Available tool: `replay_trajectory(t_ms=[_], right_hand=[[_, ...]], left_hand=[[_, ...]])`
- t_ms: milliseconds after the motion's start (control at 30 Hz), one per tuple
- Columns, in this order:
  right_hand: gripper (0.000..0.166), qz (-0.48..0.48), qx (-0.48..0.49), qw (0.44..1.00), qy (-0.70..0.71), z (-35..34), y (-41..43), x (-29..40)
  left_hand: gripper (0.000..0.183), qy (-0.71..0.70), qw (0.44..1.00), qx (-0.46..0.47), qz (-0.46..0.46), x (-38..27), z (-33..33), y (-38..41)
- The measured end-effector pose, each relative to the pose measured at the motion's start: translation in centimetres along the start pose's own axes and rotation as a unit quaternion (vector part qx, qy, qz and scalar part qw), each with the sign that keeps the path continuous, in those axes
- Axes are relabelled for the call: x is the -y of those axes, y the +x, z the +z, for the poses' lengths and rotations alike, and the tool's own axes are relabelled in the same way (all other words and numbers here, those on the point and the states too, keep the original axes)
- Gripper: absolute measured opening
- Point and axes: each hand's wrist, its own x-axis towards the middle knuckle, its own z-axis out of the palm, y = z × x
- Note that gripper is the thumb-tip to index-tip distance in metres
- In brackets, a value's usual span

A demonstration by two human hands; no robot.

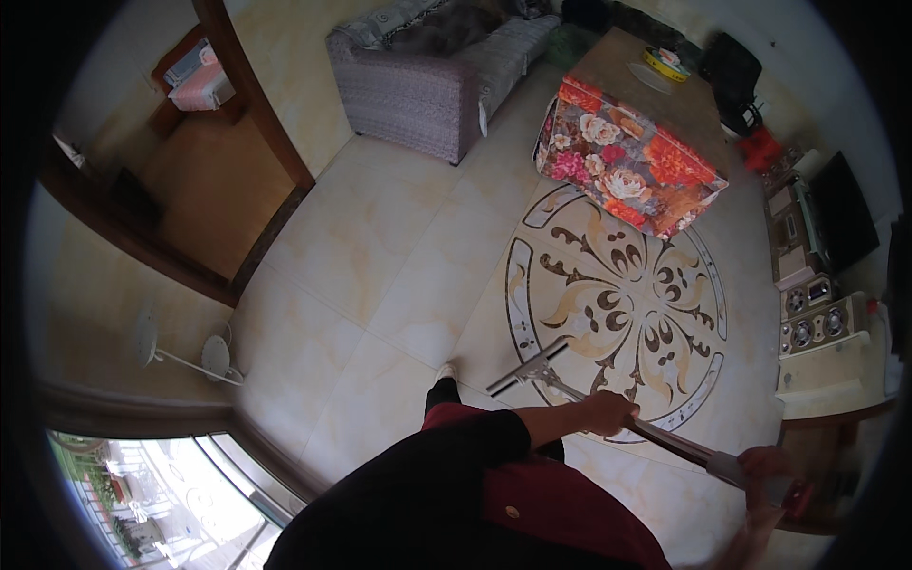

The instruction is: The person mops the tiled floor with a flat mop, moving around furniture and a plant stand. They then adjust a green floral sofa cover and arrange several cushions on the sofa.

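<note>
A long-handled mop with a narrow bar-shaped head [527, 368] slants across the lower right of the view. My left hand [609, 413] grips its metal pole [670, 437] partway along. Farther up, my right hand [766, 474] is closed around the grey grip [724, 467] near the red-tipped end; it looks blurred. The mop head is over the left edge of a round patterned floor medallion [630, 303], just right of my shoe [446, 372]. Whether the head touches the floor, I cannot tell.
Ahead stands a table with a floral cloth [627, 160], carrying a yellow-rimmed tray [666, 65]. A grey sofa [406, 100] is left of it. Speakers [819, 324] and a television [844, 214] line the right wall. A white stand [203, 367] and doorways are at left.
</note>
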Motion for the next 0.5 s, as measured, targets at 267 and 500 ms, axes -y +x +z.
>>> replay_trajectory(t_ms=[267,500], right_hand=[[0.042,0.045,0.052,0.995,0.074,11.7,8.7,0.3],[0.056,0.167,0.050,0.916,0.362,18.2,13.3,-3.1]], left_hand=[[0.027,0.070,0.993,-0.009,-0.096,9.3,-16.8,-5.7],[0.025,0.157,0.987,-0.002,-0.033,19.6,-25.3,-4.7]])
